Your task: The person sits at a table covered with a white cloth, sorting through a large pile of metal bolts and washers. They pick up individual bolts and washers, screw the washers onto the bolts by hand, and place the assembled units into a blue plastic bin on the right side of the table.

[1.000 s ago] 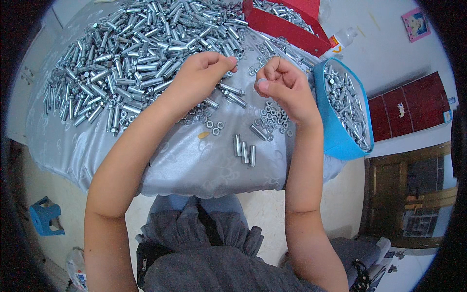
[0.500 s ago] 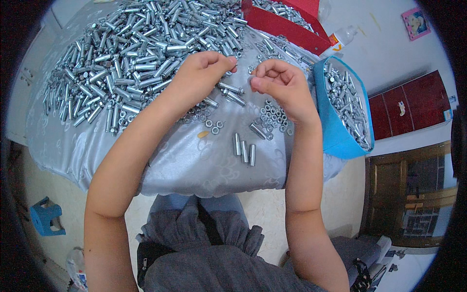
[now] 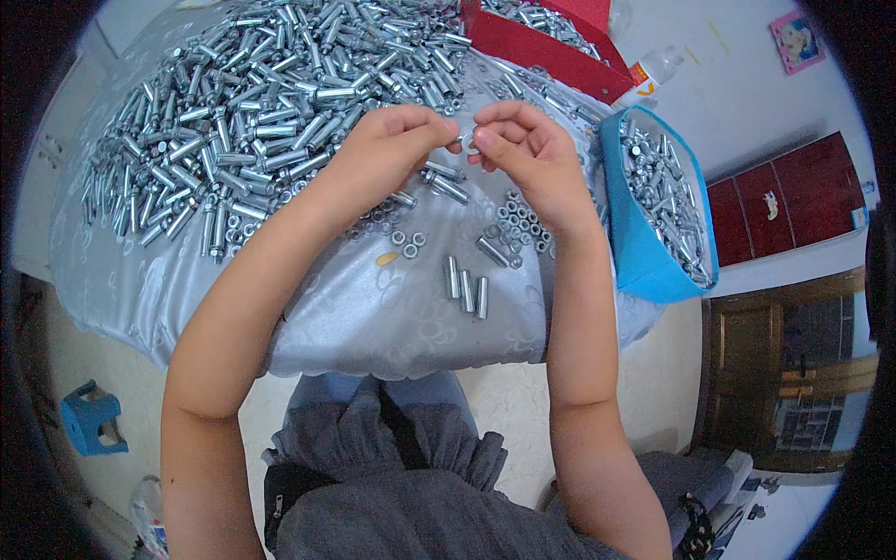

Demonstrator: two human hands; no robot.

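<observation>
Small silvery metal ring [image 3: 469, 143] is pinched between left hand [image 3: 392, 140] and right hand [image 3: 527, 154].
It could be dropped among loose steel nuts [image 3: 518, 219] at five o'clock if the fingertips slip.

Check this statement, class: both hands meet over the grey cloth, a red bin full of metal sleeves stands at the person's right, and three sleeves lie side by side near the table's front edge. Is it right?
Not quite. The bin at the person's right is blue, not red, as the head view shows. The rest stands: left hand and right hand meet over the grey cloth, and three sleeves lie side by side.

left hand [image 3: 387, 154], right hand [image 3: 523, 154], fingers pinching small metal piece [image 3: 469, 142]
</observation>
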